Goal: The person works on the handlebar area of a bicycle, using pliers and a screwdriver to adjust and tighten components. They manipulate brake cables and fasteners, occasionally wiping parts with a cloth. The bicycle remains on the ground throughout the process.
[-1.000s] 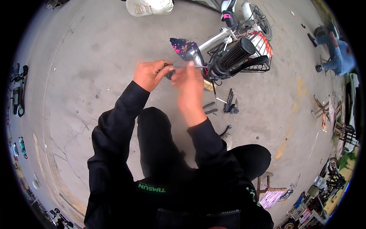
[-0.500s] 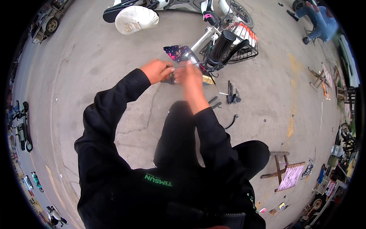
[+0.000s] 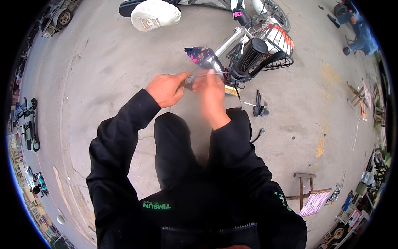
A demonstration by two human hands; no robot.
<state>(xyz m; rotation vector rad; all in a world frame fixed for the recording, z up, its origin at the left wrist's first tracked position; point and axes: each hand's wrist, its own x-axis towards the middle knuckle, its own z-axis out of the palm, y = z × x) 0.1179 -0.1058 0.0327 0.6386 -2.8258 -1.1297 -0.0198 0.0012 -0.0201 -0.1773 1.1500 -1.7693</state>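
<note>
A thin cable (image 3: 219,73) stretches leftward from beside the black handlebar grip (image 3: 250,58) of a scooter. Its left end lies between the thumb and forefinger of my left hand (image 3: 166,89), which is closed. My right hand (image 3: 210,95) is smeared by motion, its fingers curled and the thumb pressed along the cable nearer the grip. Something small and dark between the two hands is too blurred to name. Next to the grip is a black lever (image 3: 269,65). Behind my right hand shows a dark flowered cloth (image 3: 200,56).
A wire basket (image 3: 286,54) hangs on the scooter, and a white-covered seat (image 3: 155,15) lies beyond. Black parts (image 3: 260,104) lie on the ground to the right. A folding stool (image 3: 311,195) stands at lower right. Another person (image 3: 358,35) sits at far right.
My left hand has turned, with its back now more in view. My knees have shifted, and one now covers the pliers on the ground. The whole view has moved slightly.
</note>
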